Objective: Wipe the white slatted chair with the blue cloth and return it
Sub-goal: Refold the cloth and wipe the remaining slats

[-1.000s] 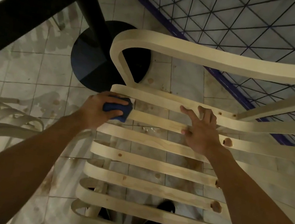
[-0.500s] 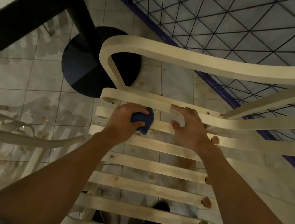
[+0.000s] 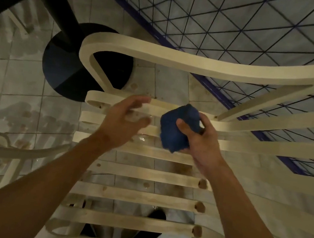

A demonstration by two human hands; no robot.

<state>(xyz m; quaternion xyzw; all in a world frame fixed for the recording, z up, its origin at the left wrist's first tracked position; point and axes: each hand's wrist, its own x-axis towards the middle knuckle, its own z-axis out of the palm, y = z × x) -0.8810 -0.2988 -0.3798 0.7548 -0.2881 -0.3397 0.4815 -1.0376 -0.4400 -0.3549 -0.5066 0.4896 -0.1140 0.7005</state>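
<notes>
We saw a white slatted chair (image 3: 139,197) of painted wood filling the middle of the view. Its slats ran with their long axis from 9 o'clock to 3 o'clock and were stacked one after another from 6 o'clock up toward 12. A curved rail (image 3: 182,60) swept across above them and bent back down at about 10 o'clock. The bunched blue cloth (image 3: 173,130) sat just right of centre, above the upper slats, as a thick wad whose longer side ran roughly from 12 to 6 o'clock. The right hand (image 3: 201,145) gripped it from the 3 o'clock side, with the thumb pressed on its near face and the other fingers curled round behind. The left hand (image 3: 124,119) lay just beside the cloth at 9 o'clock of it. It held nothing, its fingers were loosely stretched toward 2 o'clock and its thumb was spread apart. It was a little blurred, so we could not tell whether it touched the slats. At 10 o'clock a round black table base (image 3: 63,65) stood on the stained tiled floor (image 3: 13,78). A dark blue wire mesh fence (image 3: 229,27) filled the 1 o'clock corner. Part of a second white chair (image 3: 1,149) showed at 8 o'clock, and a dark shoe (image 3: 156,215) was visible through the slats at 6 o'clock.
</notes>
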